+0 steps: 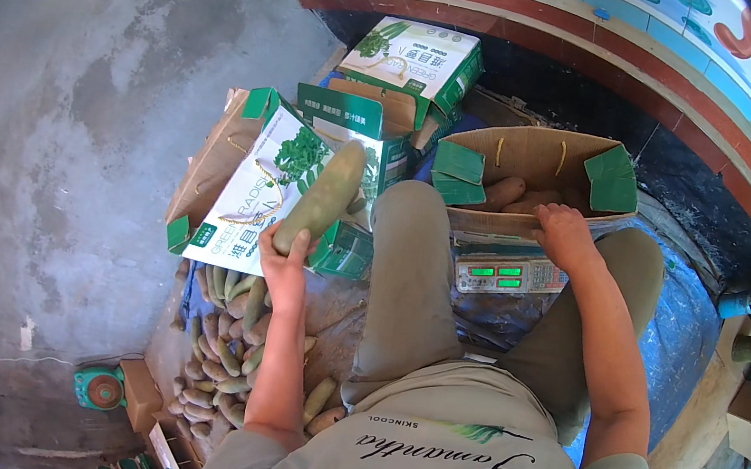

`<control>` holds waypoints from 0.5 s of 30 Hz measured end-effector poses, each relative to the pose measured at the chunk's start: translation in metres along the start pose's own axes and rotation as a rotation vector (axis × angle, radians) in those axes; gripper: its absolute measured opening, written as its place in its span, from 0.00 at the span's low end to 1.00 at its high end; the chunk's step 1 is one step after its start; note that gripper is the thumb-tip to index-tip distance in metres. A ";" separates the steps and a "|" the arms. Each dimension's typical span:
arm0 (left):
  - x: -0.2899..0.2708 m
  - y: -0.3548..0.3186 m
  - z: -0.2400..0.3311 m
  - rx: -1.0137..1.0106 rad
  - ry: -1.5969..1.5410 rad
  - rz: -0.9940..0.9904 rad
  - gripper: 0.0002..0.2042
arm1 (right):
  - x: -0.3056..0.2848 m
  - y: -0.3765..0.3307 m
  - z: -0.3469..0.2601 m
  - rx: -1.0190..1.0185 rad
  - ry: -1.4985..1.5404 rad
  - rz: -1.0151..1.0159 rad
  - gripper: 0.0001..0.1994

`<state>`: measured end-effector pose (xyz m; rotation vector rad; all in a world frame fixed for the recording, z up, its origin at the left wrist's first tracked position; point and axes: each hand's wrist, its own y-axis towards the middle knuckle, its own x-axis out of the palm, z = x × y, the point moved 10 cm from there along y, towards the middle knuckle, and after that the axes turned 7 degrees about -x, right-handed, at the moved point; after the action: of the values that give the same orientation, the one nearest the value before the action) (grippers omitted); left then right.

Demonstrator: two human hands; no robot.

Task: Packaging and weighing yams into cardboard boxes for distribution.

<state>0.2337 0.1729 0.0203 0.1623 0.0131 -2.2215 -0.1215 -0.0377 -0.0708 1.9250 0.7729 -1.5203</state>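
My left hand (287,265) is closed round the lower end of a long green radish (328,194), held tilted over an open white-and-green carton (362,161). Over to the right, an open brown cardboard box (492,222) with green flaps stands on a digital scale (474,282) whose display glows green. Several reddish-brown roots (503,193) lie inside that box. My right hand (567,237) has its fingers curled over the box's near rim; the fingertips are partly hidden there.
At left, a printed carton (252,188) with rope handles lies open. Behind stands a closed carton (415,53). A heap of green and reddish-brown roots (220,347) covers the floor by my left arm. Blue sheeting (672,343) spreads at right, with a jar (748,349) beyond.
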 end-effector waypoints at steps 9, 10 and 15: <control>0.159 -0.001 0.036 0.130 0.269 -0.362 0.24 | -0.007 -0.004 0.002 -0.002 0.020 0.047 0.14; 0.181 -0.008 0.042 0.147 0.295 -0.402 0.24 | -0.008 -0.006 0.004 -0.011 0.041 0.072 0.14; 0.259 -0.019 0.041 0.147 0.134 -0.623 0.22 | -0.013 -0.004 0.001 -0.028 0.063 0.095 0.13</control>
<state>0.0576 -0.0228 0.0280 0.4368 -0.0307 -2.8292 -0.1270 -0.0370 -0.0586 1.9686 0.7155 -1.3918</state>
